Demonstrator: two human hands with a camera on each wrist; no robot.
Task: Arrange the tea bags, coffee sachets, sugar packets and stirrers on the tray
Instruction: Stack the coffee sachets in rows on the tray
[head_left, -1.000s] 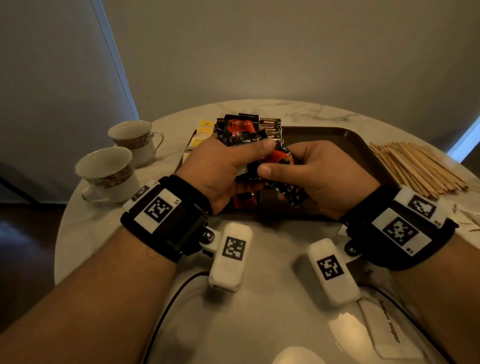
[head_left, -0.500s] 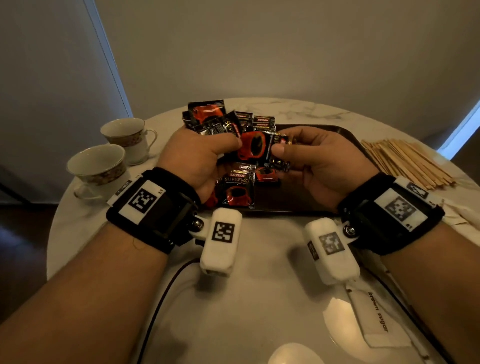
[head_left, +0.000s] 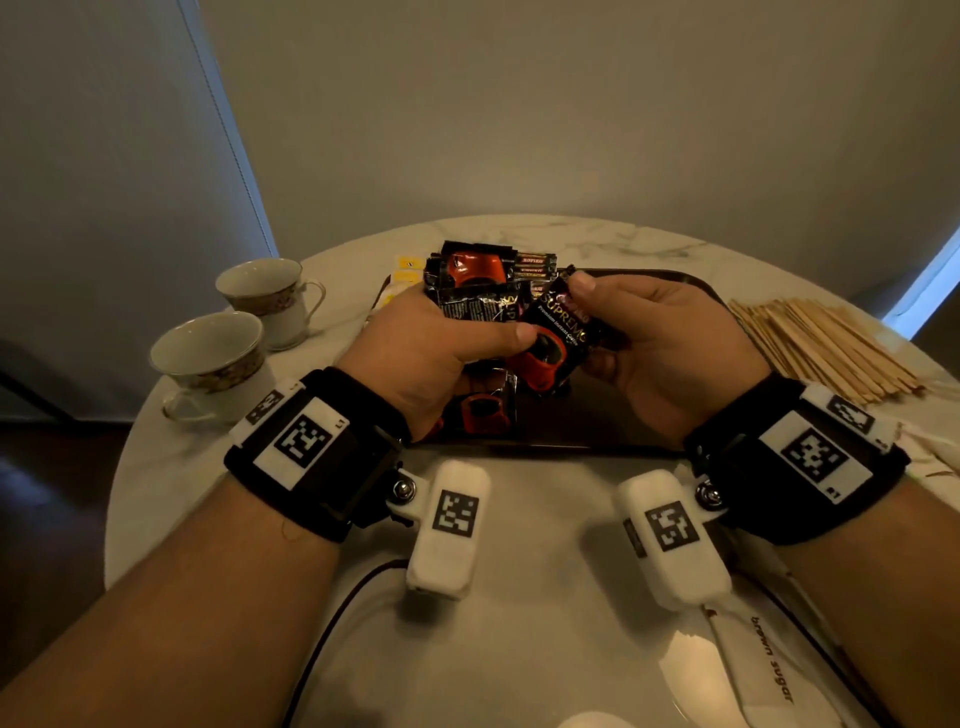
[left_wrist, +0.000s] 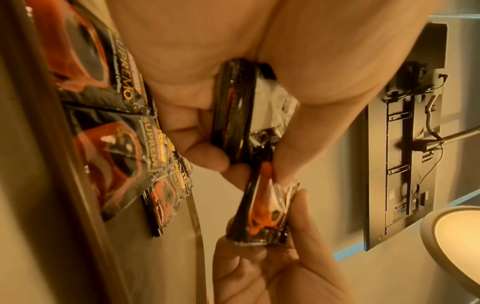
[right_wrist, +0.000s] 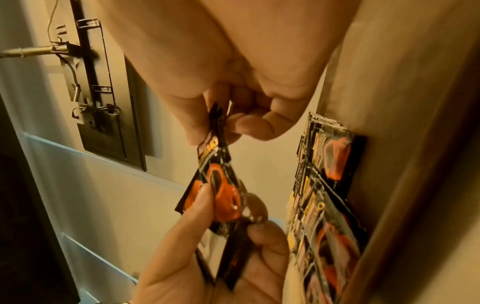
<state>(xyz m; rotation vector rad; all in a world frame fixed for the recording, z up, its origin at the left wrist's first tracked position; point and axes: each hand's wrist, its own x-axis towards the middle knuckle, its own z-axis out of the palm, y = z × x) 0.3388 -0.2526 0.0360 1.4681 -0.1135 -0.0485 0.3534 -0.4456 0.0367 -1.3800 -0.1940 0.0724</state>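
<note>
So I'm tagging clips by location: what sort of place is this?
Probably a hotel room or home sitting area, set up for hot drinks: a round marble table with a dark tray, two patterned teacups, loose wooden stirrers, and a wall-mounted screen.

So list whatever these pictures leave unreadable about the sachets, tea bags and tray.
- Sachet count in the left hand: head view, the bundle overlaps and the grip covers it.
- Yellow tea bags: head view, mostly behind the bundle, print too small.
- Tray floor: head view, both hands cover much of it.
- Single sachet pinched by the right hand: wrist views blur its print.
</note>
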